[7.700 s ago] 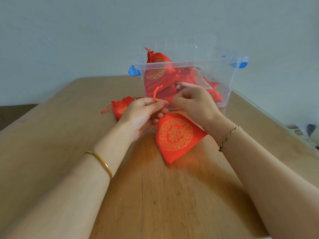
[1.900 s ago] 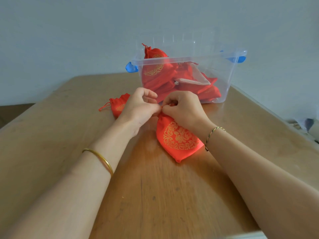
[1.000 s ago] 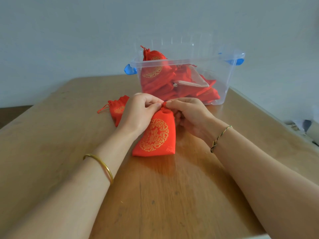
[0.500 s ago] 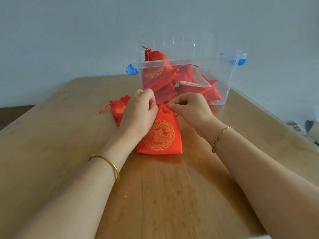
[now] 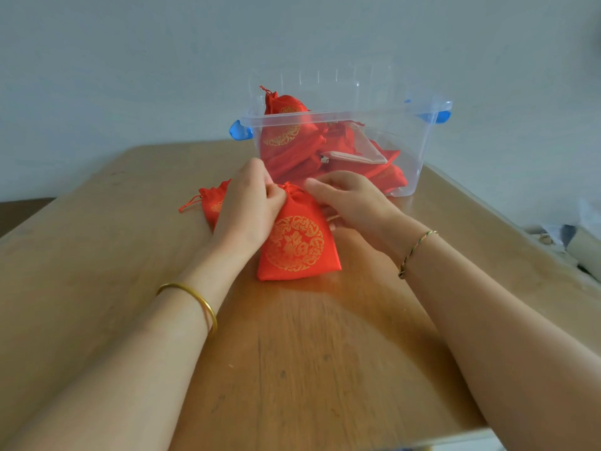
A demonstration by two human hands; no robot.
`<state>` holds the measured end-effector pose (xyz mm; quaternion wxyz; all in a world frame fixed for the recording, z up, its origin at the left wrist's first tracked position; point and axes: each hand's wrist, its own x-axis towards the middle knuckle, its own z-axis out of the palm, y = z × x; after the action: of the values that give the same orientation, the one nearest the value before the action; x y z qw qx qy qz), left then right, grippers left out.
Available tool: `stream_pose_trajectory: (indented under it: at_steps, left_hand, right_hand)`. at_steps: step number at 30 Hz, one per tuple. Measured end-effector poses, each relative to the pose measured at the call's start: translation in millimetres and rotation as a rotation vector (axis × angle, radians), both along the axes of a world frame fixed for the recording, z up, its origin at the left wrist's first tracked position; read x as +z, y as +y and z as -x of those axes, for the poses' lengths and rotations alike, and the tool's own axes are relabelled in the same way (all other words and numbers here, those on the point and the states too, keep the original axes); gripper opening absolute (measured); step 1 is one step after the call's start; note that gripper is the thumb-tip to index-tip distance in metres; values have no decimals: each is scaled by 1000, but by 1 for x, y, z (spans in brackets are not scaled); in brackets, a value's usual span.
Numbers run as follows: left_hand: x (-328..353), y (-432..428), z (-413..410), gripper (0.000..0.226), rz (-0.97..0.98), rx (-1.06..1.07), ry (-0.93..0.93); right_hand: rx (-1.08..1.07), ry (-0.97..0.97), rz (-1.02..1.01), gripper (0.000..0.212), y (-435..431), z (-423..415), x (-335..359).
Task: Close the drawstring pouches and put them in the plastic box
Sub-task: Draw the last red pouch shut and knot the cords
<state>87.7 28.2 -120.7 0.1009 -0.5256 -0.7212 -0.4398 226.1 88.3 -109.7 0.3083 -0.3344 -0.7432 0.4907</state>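
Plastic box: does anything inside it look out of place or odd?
Yes. A pale flat packet lies among the red pouches in the plastic box; it is the only thing there that is not red. Also, one pouch at the left end stands above the rim.

Plain domestic-looking room, worn wooden table, bare pale wall behind, clutter at right edge

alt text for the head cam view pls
A left hand pinches the gathered neck of a red pouch lying on a wooden table, the right hand close beside it. Behind stands a clear box holding more pouches; another pouch lies partly hidden by the left hand.
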Motion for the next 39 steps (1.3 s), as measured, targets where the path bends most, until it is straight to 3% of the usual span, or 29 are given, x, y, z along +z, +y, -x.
stream_pose_trajectory:
  at_steps: [3, 9, 12, 16, 19, 21, 23, 26, 29, 32, 35, 37, 39]
  left_hand:
    - [7, -3, 5, 6, -23, -19, -147]
    - [35, -4, 10, 10, -97, -87, -183]
    - [32, -3, 23, 13, -113, -38, -204]
    - [9, 0, 42, 25, 200, 62, -4]
    - [-7, 3, 46, 16, 407, 65, 9]
    - [-13, 3, 46, 22, 453, 57, -8]
    - [-11, 1, 43, 23, 471, 38, -5]
    - [0, -5, 34, 17, 503, -83, -32]
    - [15, -14, 22, 15, 579, -240, -65]
    - [17, -13, 20, 16, 580, -303, -172]
    - [5, -8, 33, 23, 433, -50, -164]
    - [-5, -7, 41, 41, 508, 237, -30]
    - [-10, -9, 42, 47, 609, 381, -10]
  right_hand:
    - [4, -162, -21, 50, -1, -5, 4]
    - [-110, -73, -295, 9, -1, -14, 20]
    - [-134, 59, -298, 18, 6, -20, 43]
    - [-208, 196, -303, 14, 25, -16, 82]
    - [-348, 260, -253, 25, 56, 0, 109]
    - [-442, 130, -304, 30, 76, 9, 120]
    - [-537, -189, -431, 38, 80, 7, 123]
    - [-574, -286, -568, 13, 80, -4, 110]
    - [-626, -113, -644, 32, 63, -10, 91]
    - [-619, 86, -732, 31, 31, -12, 66]
    - [-420, 69, -710, 25, 9, -2, 33]
    - [-264, -16, -643, 25, 4, 7, 13]
    - [-169, -87, -568, 24, 2, 13, 0]
